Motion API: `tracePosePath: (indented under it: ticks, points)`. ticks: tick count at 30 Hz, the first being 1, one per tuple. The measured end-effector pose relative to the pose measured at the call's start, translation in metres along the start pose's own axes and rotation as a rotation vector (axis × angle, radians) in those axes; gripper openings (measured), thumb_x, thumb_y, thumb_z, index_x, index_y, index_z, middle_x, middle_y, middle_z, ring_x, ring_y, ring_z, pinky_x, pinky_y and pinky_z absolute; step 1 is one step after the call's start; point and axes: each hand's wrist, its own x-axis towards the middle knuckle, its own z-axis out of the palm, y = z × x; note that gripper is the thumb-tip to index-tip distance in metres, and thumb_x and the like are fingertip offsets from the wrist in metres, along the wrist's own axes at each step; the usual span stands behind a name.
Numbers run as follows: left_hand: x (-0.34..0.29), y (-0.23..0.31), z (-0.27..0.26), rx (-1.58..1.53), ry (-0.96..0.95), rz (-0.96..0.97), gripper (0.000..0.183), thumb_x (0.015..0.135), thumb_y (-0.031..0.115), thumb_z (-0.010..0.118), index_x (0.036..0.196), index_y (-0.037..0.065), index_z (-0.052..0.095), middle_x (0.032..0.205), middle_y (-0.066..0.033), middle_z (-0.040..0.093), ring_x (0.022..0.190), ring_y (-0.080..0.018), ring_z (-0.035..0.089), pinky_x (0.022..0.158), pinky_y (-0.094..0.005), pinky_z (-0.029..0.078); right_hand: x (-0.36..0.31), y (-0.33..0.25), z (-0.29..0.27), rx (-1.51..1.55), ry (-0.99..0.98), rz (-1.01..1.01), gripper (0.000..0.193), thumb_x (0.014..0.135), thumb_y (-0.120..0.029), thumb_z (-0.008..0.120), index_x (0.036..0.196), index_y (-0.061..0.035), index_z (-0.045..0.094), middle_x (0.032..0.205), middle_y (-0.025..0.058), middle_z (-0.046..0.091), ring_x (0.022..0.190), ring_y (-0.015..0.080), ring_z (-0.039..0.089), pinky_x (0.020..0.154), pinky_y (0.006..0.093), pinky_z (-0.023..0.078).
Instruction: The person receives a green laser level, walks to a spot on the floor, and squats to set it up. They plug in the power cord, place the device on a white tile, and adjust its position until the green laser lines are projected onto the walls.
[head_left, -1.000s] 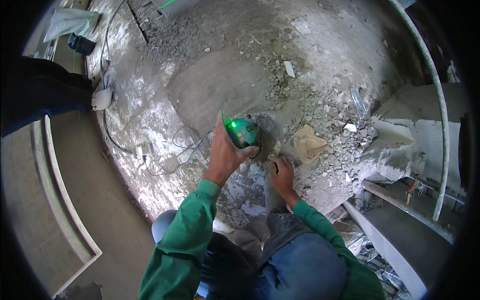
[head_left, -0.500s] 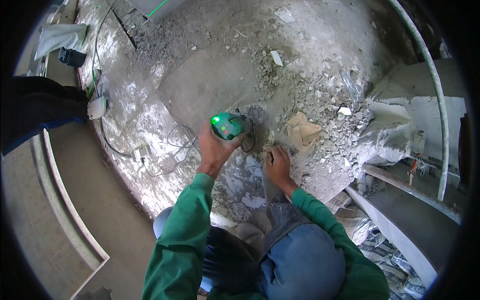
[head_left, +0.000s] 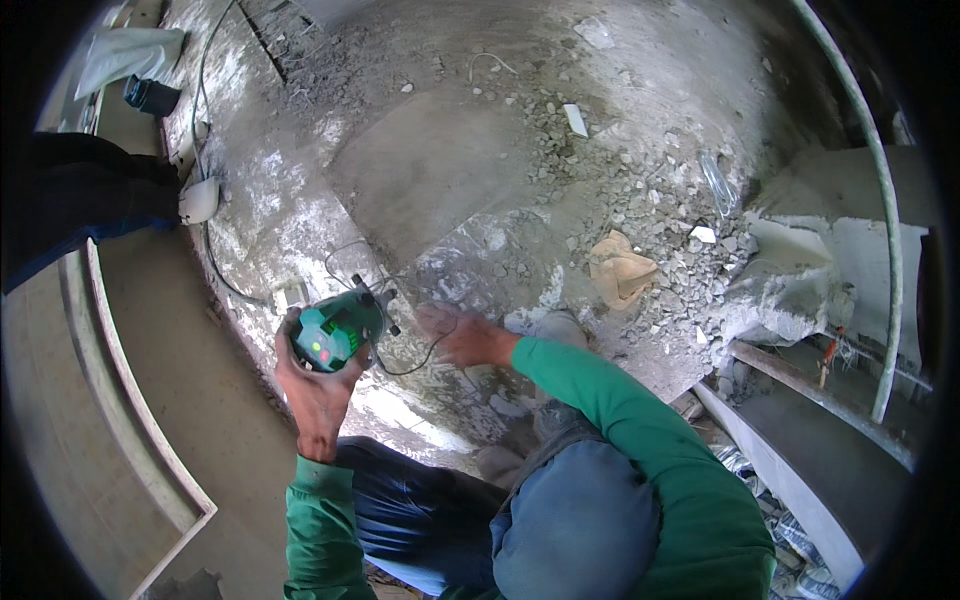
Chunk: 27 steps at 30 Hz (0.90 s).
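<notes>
My left hand (head_left: 318, 385) is closed around a green laser level (head_left: 335, 335), fingers on one side and thumb on the other. Small dark legs stick out from the level's far end, and coloured lights glow on its top. It is tilted and held over the left part of the dusty floor. A thin dark cable (head_left: 413, 368) loops from it toward my right hand (head_left: 462, 335). That hand is low over the rough floor, just right of the level, and its fingers are blurred by motion.
Broken rubble (head_left: 640, 200) covers the right side, with a crumpled brown paper-like piece (head_left: 622, 270) on it. A metal pole (head_left: 880, 200) rises at far right. At left are a power strip (head_left: 291, 294), a cable, a white rounded object (head_left: 199, 201) and another person's dark-clothed leg (head_left: 90, 200).
My left hand has brought the laser level leftward and nearer to me, tilting it. My right hand has moved left from beside my knee to the floor near where the level was.
</notes>
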Motion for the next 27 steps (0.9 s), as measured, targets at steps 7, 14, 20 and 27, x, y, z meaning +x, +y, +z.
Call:
tracePosePath:
  ticks: [7,14,20,27]
  points:
    - [-0.009,-0.030,-0.006,0.080,0.006,-0.036,0.086,0.071,0.012,0.097,0.142,-0.008,0.054,0.123,-0.0186,0.070,0.109,-0.0248,0.068,0.098,-0.0378,0.057,-0.032,0.153,-0.072,-0.087,0.236,0.437,0.086,0.105,-0.050,0.063,0.170,-0.0040,0.028,0.175,0.0230,0.029,0.159,0.0408,0.034,0.127,0.0535,0.036]
    - [-0.009,-0.025,-0.001,0.042,-0.025,-0.027,0.087,0.071,0.014,0.098,0.142,-0.009,0.054,0.123,-0.0188,0.070,0.109,-0.0256,0.068,0.099,-0.0384,0.056,-0.109,0.253,-0.174,0.359,0.945,0.910,0.052,0.110,-0.034,0.057,0.148,0.0011,0.060,0.143,0.0288,0.065,0.136,0.0458,0.059,0.117,0.0507,0.045]
    - [-0.010,-0.023,0.000,0.015,-0.024,-0.021,0.088,0.070,0.014,0.098,0.143,-0.009,0.053,0.122,-0.0188,0.071,0.110,-0.0251,0.068,0.099,-0.0383,0.057,-0.069,0.145,-0.113,-0.161,0.615,0.503,0.068,0.104,-0.033,0.067,0.156,0.0054,0.050,0.163,0.0330,0.045,0.152,0.0477,0.043,0.127,0.0531,0.033]
    - [-0.015,-0.021,-0.002,-0.004,-0.022,-0.070,0.093,0.070,0.007,0.096,0.149,-0.008,0.050,0.129,-0.0160,0.068,0.116,-0.0232,0.067,0.104,-0.0381,0.055,0.000,0.081,-0.035,-0.348,0.217,0.353,0.078,0.103,-0.032,0.064,0.161,0.0130,0.036,0.168,0.0362,0.033,0.158,0.0463,0.034,0.135,0.0484,0.022]
